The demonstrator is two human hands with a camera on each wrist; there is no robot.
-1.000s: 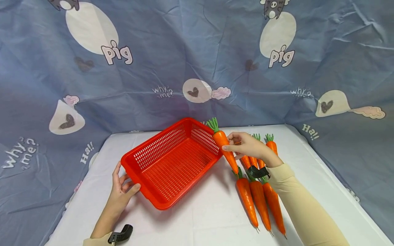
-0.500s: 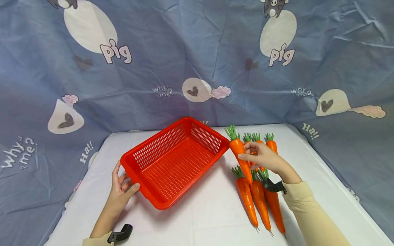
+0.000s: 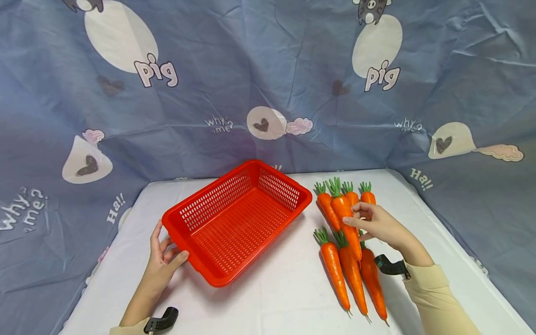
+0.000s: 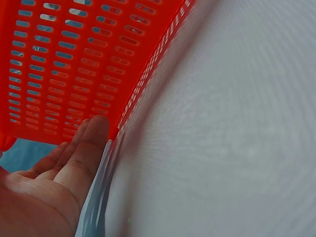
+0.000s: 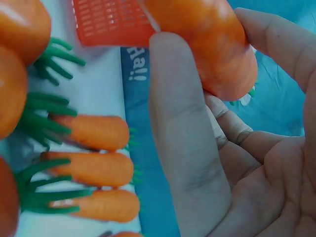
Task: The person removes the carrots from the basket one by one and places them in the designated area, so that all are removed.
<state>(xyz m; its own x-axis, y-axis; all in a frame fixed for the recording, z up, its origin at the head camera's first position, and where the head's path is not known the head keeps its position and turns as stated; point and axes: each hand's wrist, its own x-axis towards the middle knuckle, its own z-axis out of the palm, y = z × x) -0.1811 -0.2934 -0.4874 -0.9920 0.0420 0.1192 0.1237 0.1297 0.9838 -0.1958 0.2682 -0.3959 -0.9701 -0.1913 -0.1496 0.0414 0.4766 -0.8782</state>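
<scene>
A red perforated plastic basket (image 3: 243, 228) is tilted on the table, its left end raised in my left hand (image 3: 161, 263). That hand's thumb lies over the rim; in the left wrist view its fingers (image 4: 81, 158) support the perforated wall from outside. My right hand (image 3: 378, 228) pinches an orange carrot (image 3: 344, 211) with green stem tops, thumb on one side and fingers on the other. The held carrot points tip down, above the other carrots. In the right wrist view its orange body (image 5: 212, 49) sits between thumb and fingers.
Three carrots lie in a front row, the leftmost carrot (image 3: 332, 272) nearest the basket. Behind them is another row, including a carrot (image 3: 328, 209), partly covered by the held one. A white cloth (image 3: 289, 298) covers the table. A blue printed curtain (image 3: 192, 111) hangs behind.
My right hand has moved right and toward me with the carrot, from beside the basket's far right corner to over the carrot rows. The left hand and basket have barely moved.
</scene>
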